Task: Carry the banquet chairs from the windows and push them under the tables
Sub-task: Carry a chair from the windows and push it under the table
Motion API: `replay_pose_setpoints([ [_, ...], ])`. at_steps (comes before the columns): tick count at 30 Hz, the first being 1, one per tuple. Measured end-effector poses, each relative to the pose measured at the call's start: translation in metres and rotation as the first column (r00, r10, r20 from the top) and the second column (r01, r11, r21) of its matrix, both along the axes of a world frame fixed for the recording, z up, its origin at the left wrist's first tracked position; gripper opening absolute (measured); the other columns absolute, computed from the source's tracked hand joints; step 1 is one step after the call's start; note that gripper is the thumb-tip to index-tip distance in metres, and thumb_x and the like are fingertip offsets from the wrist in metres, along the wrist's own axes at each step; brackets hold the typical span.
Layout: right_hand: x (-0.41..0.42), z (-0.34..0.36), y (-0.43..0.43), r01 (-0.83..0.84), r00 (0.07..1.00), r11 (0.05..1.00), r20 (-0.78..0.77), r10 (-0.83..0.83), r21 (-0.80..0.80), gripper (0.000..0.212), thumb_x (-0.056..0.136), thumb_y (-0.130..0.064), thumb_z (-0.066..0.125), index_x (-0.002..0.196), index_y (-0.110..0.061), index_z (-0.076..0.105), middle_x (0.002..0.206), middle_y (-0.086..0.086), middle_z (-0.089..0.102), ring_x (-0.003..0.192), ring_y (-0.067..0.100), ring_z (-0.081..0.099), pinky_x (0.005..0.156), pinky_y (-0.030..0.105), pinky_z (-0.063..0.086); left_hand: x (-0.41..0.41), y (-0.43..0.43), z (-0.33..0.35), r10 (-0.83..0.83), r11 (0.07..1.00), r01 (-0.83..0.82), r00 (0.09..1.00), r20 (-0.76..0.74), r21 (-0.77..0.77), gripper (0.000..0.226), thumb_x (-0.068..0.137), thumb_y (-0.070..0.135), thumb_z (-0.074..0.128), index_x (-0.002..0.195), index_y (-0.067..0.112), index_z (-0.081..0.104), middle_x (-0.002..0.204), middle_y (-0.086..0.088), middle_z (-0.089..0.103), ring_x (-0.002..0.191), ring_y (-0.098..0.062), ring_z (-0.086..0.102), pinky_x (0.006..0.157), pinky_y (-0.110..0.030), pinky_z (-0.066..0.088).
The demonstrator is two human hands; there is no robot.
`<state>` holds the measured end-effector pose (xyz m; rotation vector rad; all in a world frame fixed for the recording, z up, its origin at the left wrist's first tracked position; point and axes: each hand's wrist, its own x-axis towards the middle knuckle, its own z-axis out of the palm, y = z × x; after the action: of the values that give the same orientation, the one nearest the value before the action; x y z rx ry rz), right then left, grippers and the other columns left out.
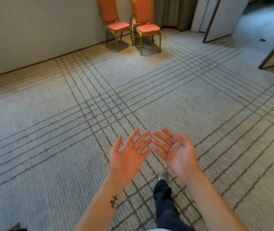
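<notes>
The one head-worn camera faced forward and down over the carpet (49,139), left hand (127,158) and right hand (178,153) close beneath it, banquet chairs (143,11) far off at the wall (32,30).

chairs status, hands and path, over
Left hand and right hand open, fingers spread, holding nothing. Orange banquet chairs stand by the far wall, untouched. Only patterned carpet lies between.

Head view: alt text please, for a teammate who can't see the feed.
The person's left hand and right hand are held out open, palms up and empty, above grey carpet with a dark line grid. Far ahead, a cluster of orange banquet chairs with gold frames stands against the wall, next to a curtain.
</notes>
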<state>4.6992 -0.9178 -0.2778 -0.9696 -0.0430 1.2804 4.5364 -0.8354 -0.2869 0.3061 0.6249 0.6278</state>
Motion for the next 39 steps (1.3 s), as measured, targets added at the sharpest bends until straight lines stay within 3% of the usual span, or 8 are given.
replay_pose_setpoints([
  [6, 0.09, -0.007, 0.151, -0.023, 1.0, 0.999, -0.018, 0.023, 0.028, 0.05, 0.103, -0.038, 0.037, 0.136, -0.007, 0.058, 0.134, 0.02, 0.065, 0.111, 0.034, 0.067, 0.091, 0.041, 0.054, 0.094, 0.14, 0.007, 0.142, 0.988, -0.139, 0.989, 0.037, -0.072, 0.063, 0.103, 0.053, 0.038, 0.149, 0.011, 0.05, 0.146, -0.023, 0.056, 0.136, -0.042, 0.053, 0.12, -0.054, 0.031],
  [10, 0.142, 0.01, 0.247, -0.101, 0.994, 0.993, -0.027, 0.103, 0.053, 0.048, 0.101, -0.037, 0.039, 0.132, -0.007, 0.061, 0.131, 0.02, 0.067, 0.103, 0.031, 0.07, 0.085, 0.039, 0.057, 0.144, 0.227, 0.02, 0.172, 0.985, -0.171, 0.984, 0.035, -0.026, 0.063, 0.105, 0.053, 0.037, 0.151, 0.012, 0.047, 0.148, -0.023, 0.054, 0.138, -0.041, 0.051, 0.122, -0.054, 0.028],
  [19, 0.204, 0.015, 0.428, -0.238, 0.971, 0.971, 0.023, 0.237, 0.036, 0.053, 0.1, -0.038, 0.042, 0.139, -0.006, 0.056, 0.133, 0.02, 0.065, 0.112, 0.034, 0.067, 0.094, 0.044, 0.051, 0.196, 0.387, 0.018, 0.267, 0.963, -0.266, 0.963, 0.02, -0.03, 0.062, 0.104, 0.052, 0.037, 0.15, 0.012, 0.048, 0.149, -0.021, 0.054, 0.139, -0.04, 0.05, 0.122, -0.054, 0.028],
  [25, 0.236, -0.007, 0.599, -0.236, 0.967, 0.972, 0.097, 0.237, -0.022, 0.05, 0.102, -0.037, 0.039, 0.136, -0.006, 0.057, 0.132, 0.02, 0.066, 0.109, 0.034, 0.068, 0.092, 0.043, 0.052, 0.232, 0.56, -0.013, 0.237, 0.971, -0.235, 0.971, 0.035, -0.053, 0.061, 0.105, 0.052, 0.038, 0.15, 0.012, 0.049, 0.149, -0.021, 0.053, 0.142, -0.038, 0.046, 0.124, -0.053, 0.024],
  [30, 0.249, 0.005, 0.716, -0.216, 0.974, 0.976, 0.074, 0.216, -0.008, 0.052, 0.092, -0.036, 0.048, 0.131, -0.005, 0.06, 0.133, 0.023, 0.065, 0.103, 0.032, 0.07, 0.084, 0.039, 0.059, 0.248, 0.681, -0.01, 0.203, 0.977, -0.195, 0.974, 0.097, -0.089, 0.062, 0.105, 0.05, 0.036, 0.151, 0.011, 0.046, 0.15, -0.023, 0.052, 0.145, -0.039, 0.041, 0.125, -0.052, 0.02],
  [33, 0.254, 0.015, 0.784, -0.201, 0.979, 0.98, 0.036, 0.2, 0.01, 0.048, 0.097, -0.034, 0.043, 0.133, -0.005, 0.059, 0.132, 0.023, 0.066, 0.104, 0.033, 0.07, 0.082, 0.038, 0.06, 0.256, 0.749, 0.007, 0.198, 0.978, -0.185, 0.97, 0.142, -0.099, 0.063, 0.105, 0.052, 0.033, 0.152, 0.012, 0.046, 0.151, -0.022, 0.051, 0.144, -0.039, 0.043, 0.125, -0.051, 0.02],
  [39, 0.272, 0.022, 0.897, -0.21, 0.978, 0.978, 0.022, 0.209, 0.02, 0.049, 0.103, -0.034, 0.039, 0.138, -0.005, 0.056, 0.133, 0.021, 0.066, 0.112, 0.035, 0.067, 0.088, 0.04, 0.059, 0.272, 0.864, 0.017, 0.208, 0.978, -0.204, 0.974, 0.092, -0.053, 0.063, 0.106, 0.052, 0.031, 0.15, 0.011, 0.049, 0.148, -0.022, 0.054, 0.14, -0.038, 0.049, 0.122, -0.052, 0.029],
])
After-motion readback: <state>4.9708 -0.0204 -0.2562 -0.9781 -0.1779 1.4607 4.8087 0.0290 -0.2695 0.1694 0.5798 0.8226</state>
